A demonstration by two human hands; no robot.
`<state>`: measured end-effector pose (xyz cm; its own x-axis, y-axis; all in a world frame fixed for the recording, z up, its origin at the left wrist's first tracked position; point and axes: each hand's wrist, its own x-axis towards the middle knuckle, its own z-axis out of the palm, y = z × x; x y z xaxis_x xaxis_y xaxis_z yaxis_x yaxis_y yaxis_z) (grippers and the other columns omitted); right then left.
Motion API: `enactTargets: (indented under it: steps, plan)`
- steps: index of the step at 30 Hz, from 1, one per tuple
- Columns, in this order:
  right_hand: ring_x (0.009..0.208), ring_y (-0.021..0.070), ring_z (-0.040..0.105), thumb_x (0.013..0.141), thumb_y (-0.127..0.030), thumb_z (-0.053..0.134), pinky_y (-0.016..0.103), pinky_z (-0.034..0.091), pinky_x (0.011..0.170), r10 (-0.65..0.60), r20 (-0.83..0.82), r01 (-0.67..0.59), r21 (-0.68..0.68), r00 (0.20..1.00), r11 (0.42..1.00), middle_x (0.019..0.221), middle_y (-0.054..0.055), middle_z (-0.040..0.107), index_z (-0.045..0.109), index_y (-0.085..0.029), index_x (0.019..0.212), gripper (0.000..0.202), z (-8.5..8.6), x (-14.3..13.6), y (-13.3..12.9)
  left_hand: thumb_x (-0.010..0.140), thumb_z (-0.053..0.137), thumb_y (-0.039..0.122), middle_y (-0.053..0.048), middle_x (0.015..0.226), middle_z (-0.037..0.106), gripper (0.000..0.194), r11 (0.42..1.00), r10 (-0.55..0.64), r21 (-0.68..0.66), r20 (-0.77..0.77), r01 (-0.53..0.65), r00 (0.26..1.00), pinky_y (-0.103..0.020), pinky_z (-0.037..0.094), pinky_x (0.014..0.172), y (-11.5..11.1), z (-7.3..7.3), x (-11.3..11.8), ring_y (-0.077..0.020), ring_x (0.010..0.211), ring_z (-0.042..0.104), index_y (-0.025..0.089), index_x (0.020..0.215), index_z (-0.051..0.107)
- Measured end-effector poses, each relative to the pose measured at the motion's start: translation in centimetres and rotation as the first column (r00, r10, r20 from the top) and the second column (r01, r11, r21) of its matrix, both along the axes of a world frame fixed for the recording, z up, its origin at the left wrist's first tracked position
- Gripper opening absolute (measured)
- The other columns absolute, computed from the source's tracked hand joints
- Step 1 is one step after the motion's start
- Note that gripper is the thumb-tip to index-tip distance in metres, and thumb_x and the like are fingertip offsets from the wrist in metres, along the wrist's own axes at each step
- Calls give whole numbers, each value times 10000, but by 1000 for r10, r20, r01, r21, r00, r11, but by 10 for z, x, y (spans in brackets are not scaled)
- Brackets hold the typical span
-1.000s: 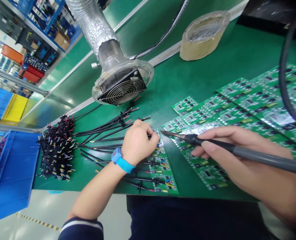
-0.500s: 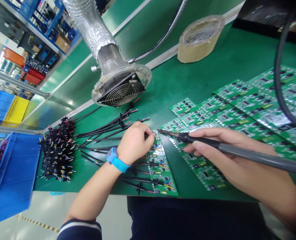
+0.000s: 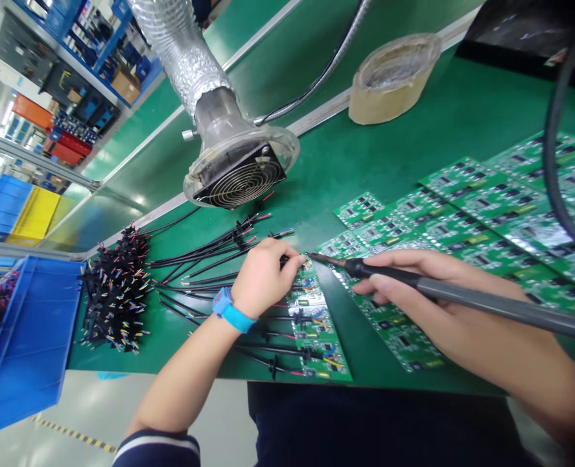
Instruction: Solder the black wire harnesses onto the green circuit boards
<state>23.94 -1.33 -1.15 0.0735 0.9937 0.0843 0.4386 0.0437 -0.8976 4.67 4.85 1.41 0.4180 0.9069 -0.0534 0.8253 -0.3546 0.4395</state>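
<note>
Held the soldering iron [image 3: 457,293] pen-fashion in the right hand [image 3: 462,344], right of the board strip [image 3: 328,334]. Pinched an apparent black cable [image 3: 284,261] with the left hand [image 3: 269,279] over that strip's far end. Judged the iron light, stiff, best held behind the metal tip [image 3: 323,258].

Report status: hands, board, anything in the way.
Left hand pinching a cable at the board's far end. Right hand holding iron, pointed at that end. Fan beyond, clear of both hands.

On the surface [image 3: 413,146], a board strip [image 3: 315,335] is flanked by a cable pile [image 3: 117,288] at left and circuit boards [image 3: 398,224] at right; a tape roll [image 3: 382,100] is placed behind (beside the rail [image 3: 322,115]).
</note>
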Motion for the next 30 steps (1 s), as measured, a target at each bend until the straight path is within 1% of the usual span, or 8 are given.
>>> enactTargets:
  steps: [8, 12, 15, 17, 20, 25, 28, 30]
  plan:
    - [566, 194, 638, 782, -562, 486, 298, 474, 460, 16, 7, -16, -14, 1000, 1000, 653, -31, 671, 610, -279, 863, 319, 0, 1, 2, 783, 631, 210, -9, 746, 660, 92, 994, 92, -63, 26, -91, 995, -289, 471, 735, 3, 0, 2, -152, 748, 592, 177, 697, 625]
    - [605, 186, 645, 784, -554, 496, 292, 498, 502, 14, -9, -14, -53, 1000, 998, 677, -23, 675, 614, -260, 896, 336, 1, 3, 0, 776, 634, 213, -10, 735, 659, 105, 989, 119, -84, 11, -118, 993, -284, 469, 709, 3, 1, 3, -149, 718, 585, 174, 678, 630]
    - [601, 173, 641, 801, -505, 517, 287, 512, 534, -55, -86, 50, -68, 995, 996, 697, -9, 676, 600, -236, 930, 310, 1, 3, -3, 770, 637, 219, -10, 722, 652, 121, 986, 138, -91, 2, -137, 990, -278, 466, 692, 3, 1, 4, -144, 695, 578, 172, 660, 625]
    - [607, 170, 638, 808, -462, 532, 294, 516, 568, -108, -133, 105, -27, 985, 994, 687, -2, 671, 586, -224, 912, 265, 2, 1, -6, 768, 637, 222, -9, 714, 647, 126, 985, 151, -89, -2, -151, 988, -276, 465, 687, 4, 0, 5, -140, 682, 575, 171, 653, 624]
    - [656, 171, 640, 813, -411, 551, 309, 512, 635, -172, -128, 181, 67, 977, 981, 685, 4, 665, 577, -220, 891, 208, 2, 0, -10, 762, 642, 223, -10, 705, 640, 122, 982, 161, -99, -17, -162, 987, -280, 467, 690, 4, 0, 5, -140, 671, 572, 169, 653, 630]
    - [589, 151, 620, 804, -335, 565, 283, 511, 575, -174, -180, 198, 125, 968, 972, 691, 25, 663, 552, -195, 893, 166, 3, 2, -10, 758, 650, 231, -24, 718, 633, 126, 979, 163, -114, -37, -166, 986, -298, 477, 722, 4, 1, 5, -152, 697, 577, 161, 654, 649]
    - [576, 137, 609, 797, -311, 574, 277, 512, 581, -263, -249, 308, 159, 932, 938, 690, 28, 654, 556, -178, 905, 172, 1, -1, -9, 769, 648, 256, -41, 741, 628, 131, 989, 117, -89, -35, -120, 993, -308, 486, 745, 3, 0, 1, -165, 739, 584, 155, 687, 668]
    - [565, 132, 604, 793, -315, 586, 267, 506, 557, -302, -308, 370, 195, 902, 908, 688, 31, 648, 558, -166, 920, 198, -3, -1, -7, 760, 657, 249, -52, 786, 635, 100, 996, 35, -78, -13, -36, 999, -316, 494, 771, 3, 0, -5, -176, 791, 593, 151, 763, 677]
